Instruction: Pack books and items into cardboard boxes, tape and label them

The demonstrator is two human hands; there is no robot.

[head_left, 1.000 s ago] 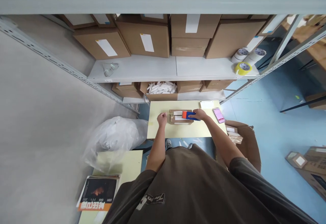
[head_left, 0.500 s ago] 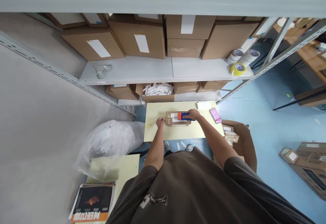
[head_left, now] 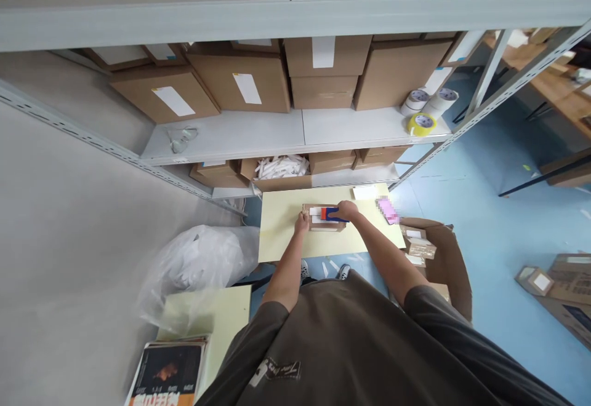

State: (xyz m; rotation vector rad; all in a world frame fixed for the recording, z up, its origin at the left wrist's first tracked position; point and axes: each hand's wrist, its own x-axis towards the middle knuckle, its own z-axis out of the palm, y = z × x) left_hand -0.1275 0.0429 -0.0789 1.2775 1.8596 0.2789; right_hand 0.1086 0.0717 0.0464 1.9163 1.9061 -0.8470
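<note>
The right hand point(head_left: 347, 210) hides part of a blue-and-orange tape dispenser point(head_left: 332, 213), its grip clamped around it. At one end of the brown cardboard box point(head_left: 329, 226), the left hand point(head_left: 301, 222) is small; its grip I cannot tell. The box, rectangular, white-labelled, lies on the pale-yellow surface point(head_left: 277, 234).

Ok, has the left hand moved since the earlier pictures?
Yes, to the right: judged against the pale yellow table, the left hand has shifted from just left of the cardboard box to its left end.
</note>
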